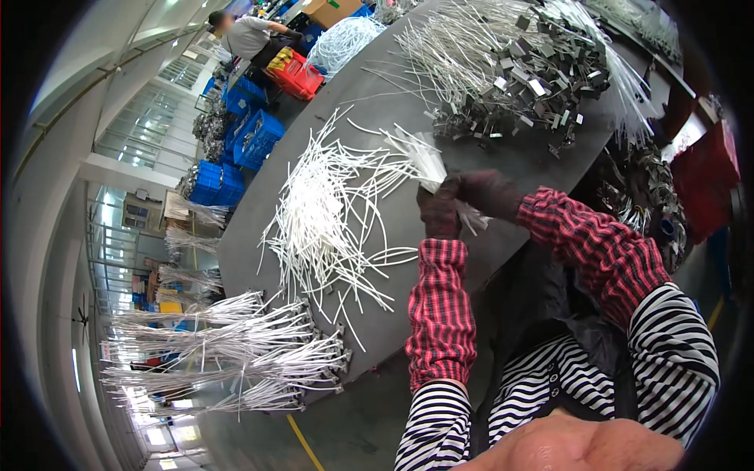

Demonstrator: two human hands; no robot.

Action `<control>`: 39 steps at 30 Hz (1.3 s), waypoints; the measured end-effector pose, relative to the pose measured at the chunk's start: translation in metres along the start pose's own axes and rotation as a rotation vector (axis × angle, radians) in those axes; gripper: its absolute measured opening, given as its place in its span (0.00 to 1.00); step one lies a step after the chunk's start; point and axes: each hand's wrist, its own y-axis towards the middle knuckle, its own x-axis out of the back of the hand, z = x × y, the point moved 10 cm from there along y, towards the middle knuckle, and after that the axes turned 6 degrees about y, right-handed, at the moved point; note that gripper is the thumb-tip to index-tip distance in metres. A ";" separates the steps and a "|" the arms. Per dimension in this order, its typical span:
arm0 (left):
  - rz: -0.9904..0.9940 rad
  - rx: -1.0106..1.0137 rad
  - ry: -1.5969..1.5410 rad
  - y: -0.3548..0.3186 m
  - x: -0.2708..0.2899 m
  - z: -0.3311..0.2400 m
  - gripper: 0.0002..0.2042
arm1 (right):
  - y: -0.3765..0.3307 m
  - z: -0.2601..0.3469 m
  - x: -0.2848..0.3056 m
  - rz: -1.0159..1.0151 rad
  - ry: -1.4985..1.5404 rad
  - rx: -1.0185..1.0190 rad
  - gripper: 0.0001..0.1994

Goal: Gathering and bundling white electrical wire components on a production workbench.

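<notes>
My left hand (438, 210), in a dark glove, is closed around a bundle of thin white tubes (425, 159). The tubes' upper ends fan out toward the pile, and a short translucent end shows below the glove. Against the left hand, at the bundle, is my right hand (491, 195), also dark-gloved and smeared by motion; its fingers cannot be made out. Just left of both hands, a loose heap of white tubes (318, 208) lies spread across the grey table (377, 302).
Wires with dark metal-like end pieces (534, 86) are heaped at the table's far right. Tied bundles of white wires (228, 353) overhang its left edge. Blue crates (258, 140) and a red bin (294, 74) stand beyond, near another person (247, 38). A red container (707, 177) is at right.
</notes>
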 end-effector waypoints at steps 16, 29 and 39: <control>0.109 0.102 0.367 -0.027 -0.028 0.003 0.16 | 0.042 0.121 0.045 0.219 0.233 0.246 0.33; 0.080 -0.465 0.703 -0.036 -0.020 -0.008 0.23 | -0.014 0.128 -0.023 0.598 -0.788 0.686 0.28; -0.084 0.230 -0.954 -0.021 -0.016 -0.005 0.17 | -0.046 0.017 0.010 0.108 -0.102 -0.236 0.38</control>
